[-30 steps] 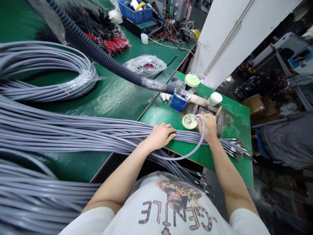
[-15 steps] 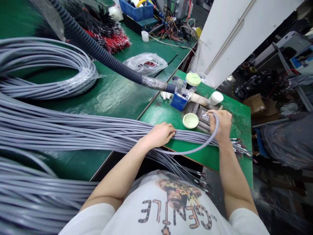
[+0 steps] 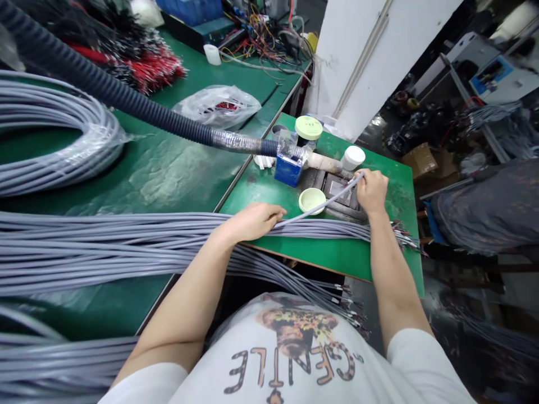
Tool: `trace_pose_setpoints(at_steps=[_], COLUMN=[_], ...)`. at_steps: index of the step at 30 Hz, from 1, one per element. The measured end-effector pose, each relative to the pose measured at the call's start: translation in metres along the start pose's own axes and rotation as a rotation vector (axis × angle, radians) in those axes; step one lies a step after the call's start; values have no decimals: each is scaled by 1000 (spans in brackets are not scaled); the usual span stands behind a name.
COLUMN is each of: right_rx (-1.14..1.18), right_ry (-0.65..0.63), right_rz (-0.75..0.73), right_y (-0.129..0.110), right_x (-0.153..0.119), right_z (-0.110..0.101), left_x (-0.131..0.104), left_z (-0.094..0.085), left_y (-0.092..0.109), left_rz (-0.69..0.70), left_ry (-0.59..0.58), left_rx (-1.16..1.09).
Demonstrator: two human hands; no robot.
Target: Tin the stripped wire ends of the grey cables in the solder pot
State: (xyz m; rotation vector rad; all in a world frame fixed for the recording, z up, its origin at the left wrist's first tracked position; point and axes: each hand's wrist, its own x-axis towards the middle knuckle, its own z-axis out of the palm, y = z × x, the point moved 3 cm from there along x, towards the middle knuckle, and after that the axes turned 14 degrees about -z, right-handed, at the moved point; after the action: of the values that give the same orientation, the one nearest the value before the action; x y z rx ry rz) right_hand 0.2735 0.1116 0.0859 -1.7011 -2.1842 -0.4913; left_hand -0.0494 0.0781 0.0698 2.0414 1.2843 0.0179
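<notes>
My right hand (image 3: 373, 191) is closed in a pinch on a single grey cable (image 3: 326, 202) above the right part of the green table. That cable runs straight and slanting down to my left hand (image 3: 255, 220), which curls over the grey cable bundle (image 3: 324, 229) with its fingers together. Its fingertips are partly hidden, and the slanting cable passes in beneath them. Beyond the cable lies a shallow pale-yellow dish (image 3: 312, 201), beside a dark metal device with a flat plate (image 3: 340, 192). The bundle's stripped wire ends (image 3: 404, 235) fan out right of my right wrist.
A ribbed dark hose (image 3: 168, 120) crosses from upper left to a blue box (image 3: 288, 170). Behind stand a yellow-lidded jar (image 3: 309, 128) and a white-lidded jar (image 3: 353, 157). A cable coil (image 3: 96, 137) lies left. More cables (image 3: 290, 278) hang past the table edge near my shirt.
The cable in my right hand was bent in a wide loop and now stretches straight between both hands. The view has shifted, so the table things appear farther left.
</notes>
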Motion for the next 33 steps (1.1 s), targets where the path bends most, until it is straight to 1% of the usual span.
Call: trace_pose_setpoints(at_steps=[7, 18, 20, 22, 23, 25, 27, 29, 30, 31, 33], right_rx=[23, 54, 54, 68, 85, 154, 271, 412, 472, 508, 545], right_ry=[-2, -9, -4, 21, 48, 116, 171, 181, 184, 170, 127], right_rz=[10, -1, 2, 3, -6, -48, -118, -226, -306, -386, -498], right_y=[3, 1, 1, -2, -5, -18, -37, -60, -73, -85, -106], right_x=[1, 1, 0, -3, -7, -20, -39, -62, -74, -86, -108], right_z=[12, 21, 18, 6, -5, -32, -60, -83, -91, -97, -100], left_x=[2, 2, 2, 2, 1, -3, -10, -17, -21, -24, -27], left_z=[2, 4, 3, 3, 3, 6, 14, 27, 36, 46, 67], left_y=[-1, -1, -2, -3, -2, 2, 12, 27, 35, 44, 58], left_rz=[-16, -20, -22, -17, -12, 3, 39, 114, 152, 181, 202], left_ry=[9, 19, 21, 22, 26, 54, 102, 124, 102, 41, -116], left_rx=[-35, -58, -52, -47, -42, -57, -152, -371, -511, -660, -971])
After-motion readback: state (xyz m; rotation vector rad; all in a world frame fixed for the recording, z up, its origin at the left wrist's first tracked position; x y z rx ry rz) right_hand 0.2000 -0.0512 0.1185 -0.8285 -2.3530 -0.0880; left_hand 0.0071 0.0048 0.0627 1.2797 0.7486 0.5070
